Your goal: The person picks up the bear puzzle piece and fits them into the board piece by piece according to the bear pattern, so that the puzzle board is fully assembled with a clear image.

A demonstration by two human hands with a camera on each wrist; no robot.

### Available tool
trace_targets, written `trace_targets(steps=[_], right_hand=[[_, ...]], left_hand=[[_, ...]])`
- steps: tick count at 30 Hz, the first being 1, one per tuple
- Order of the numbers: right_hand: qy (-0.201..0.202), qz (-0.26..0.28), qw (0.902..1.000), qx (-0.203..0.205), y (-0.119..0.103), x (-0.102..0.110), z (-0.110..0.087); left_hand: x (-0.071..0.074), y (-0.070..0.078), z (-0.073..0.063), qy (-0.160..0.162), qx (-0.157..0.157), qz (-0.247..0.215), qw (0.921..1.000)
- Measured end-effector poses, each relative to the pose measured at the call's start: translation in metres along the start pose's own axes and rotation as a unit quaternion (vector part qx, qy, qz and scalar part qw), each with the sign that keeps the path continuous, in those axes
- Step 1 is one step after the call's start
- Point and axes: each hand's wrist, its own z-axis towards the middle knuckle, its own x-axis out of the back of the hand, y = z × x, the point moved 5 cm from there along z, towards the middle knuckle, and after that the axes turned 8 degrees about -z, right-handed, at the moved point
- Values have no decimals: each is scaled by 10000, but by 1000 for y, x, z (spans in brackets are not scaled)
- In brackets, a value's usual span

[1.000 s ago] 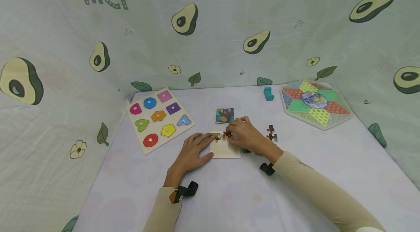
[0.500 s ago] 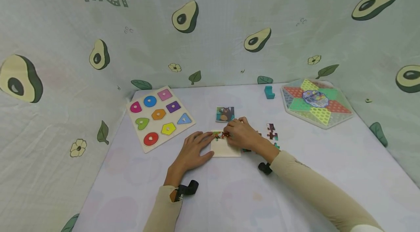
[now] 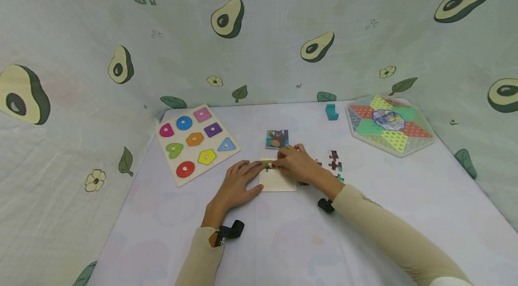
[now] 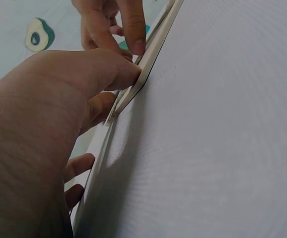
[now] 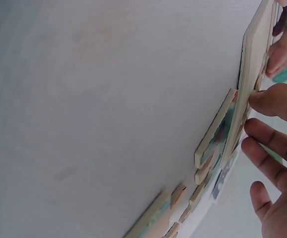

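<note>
Got a near-square puzzle tray [image 3: 279, 183] at table centre, sides running left-right and near-far, with joined pieces [image 3: 268, 165] at its far left, row's long axis left-right. Have left hand [image 3: 237, 186] with fingers extended along tray's left edge, right hand [image 3: 298, 165] bent over far side, can't tell if pinching or pressing. See also, far left, a shape board [image 3: 190, 153] holding coloured shapes [image 3: 194, 139].

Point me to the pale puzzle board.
In the head view, the puzzle board lies near the centre, just below the bear picture, with the left hand at its left edge and the right hand over its upper right.
</note>
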Motion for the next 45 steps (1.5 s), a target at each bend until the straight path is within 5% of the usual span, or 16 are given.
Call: trace_targets(steps=[13, 26, 33, 39, 45], right_hand=[[23, -109, 9985, -532, -8, 1, 6], [44, -73, 9990, -439, -10, 4, 1], [-272, 342, 9979, -469, -5, 2, -6], [-557, 1256, 9871, -819, 5, 6, -17], [106, 1605, 9820, -988, 25, 29, -37]], left_hand=[[0, 0, -1, 40, 78, -79, 9999], [3, 4, 3, -14, 101, -90, 9999], [0, 16, 12, 198, -252, -624, 9975], [-6, 26, 17, 188, -97, -229, 9995], [-7, 33, 24, 215, 246, 372, 9988]])
